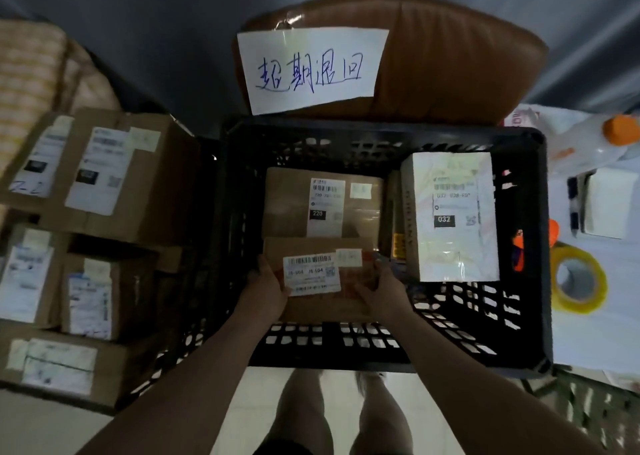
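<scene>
Both hands clasp the small brown cardboard parcel [325, 307] by its short sides: the left hand [268, 288] wraps the left edge with its thumb up beside the white barcode label [311, 274], and the right hand [382, 290] curls its fingers over the right edge. The parcel sits low inside the black slotted plastic crate [540, 212], near its front wall. Its far edge lies against or over the flat brown box marked 220 [322, 205] (which of the two, I cannot tell).

It looks stiff and light, a taped carton that should keep its shape under a firm squeeze. The tape may be slick, so bare cardboard at the side edges seems the better hold. What is inside cannot be seen, so I would handle it gently.

To its right stands the tall white-wrapped box marked 032 [453, 215]. Behind the crate, a handwritten paper sign [311, 70] hangs on a brown leather chair back [450, 66]. Stacked labelled cartons [104, 177] stand left, and a yellow tape roll [576, 279] lies right.
</scene>
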### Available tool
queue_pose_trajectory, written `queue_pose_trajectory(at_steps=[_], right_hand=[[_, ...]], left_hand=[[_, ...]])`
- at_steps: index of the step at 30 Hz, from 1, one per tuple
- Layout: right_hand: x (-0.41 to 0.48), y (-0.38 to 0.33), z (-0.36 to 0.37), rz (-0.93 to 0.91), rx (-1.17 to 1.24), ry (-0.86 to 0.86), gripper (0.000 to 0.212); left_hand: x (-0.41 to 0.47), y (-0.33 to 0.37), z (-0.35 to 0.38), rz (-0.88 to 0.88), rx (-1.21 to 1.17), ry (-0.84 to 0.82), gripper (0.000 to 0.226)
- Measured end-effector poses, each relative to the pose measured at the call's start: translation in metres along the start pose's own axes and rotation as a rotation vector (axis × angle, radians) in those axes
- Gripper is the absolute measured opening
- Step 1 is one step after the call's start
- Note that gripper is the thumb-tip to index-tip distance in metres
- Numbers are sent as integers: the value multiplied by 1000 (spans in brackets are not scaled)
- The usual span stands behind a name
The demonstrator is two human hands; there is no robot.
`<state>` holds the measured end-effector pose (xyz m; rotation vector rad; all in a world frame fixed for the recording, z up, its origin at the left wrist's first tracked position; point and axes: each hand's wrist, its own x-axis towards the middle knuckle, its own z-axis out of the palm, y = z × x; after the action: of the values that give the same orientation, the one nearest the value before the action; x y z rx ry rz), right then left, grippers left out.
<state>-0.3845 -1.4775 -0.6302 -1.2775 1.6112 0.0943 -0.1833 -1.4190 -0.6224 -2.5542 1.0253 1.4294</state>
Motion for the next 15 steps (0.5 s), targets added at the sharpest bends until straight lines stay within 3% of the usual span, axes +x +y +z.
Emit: queue_pose_trajectory(at_steps=[5,15], right_hand=[[5,5,8,-4,-62,-20,56],[8,-7,-2,-126,-237,-13,36]], left_hand=[[4,-6,9,-3,73,33,92],[-6,-8,5,68,217,90,69]])
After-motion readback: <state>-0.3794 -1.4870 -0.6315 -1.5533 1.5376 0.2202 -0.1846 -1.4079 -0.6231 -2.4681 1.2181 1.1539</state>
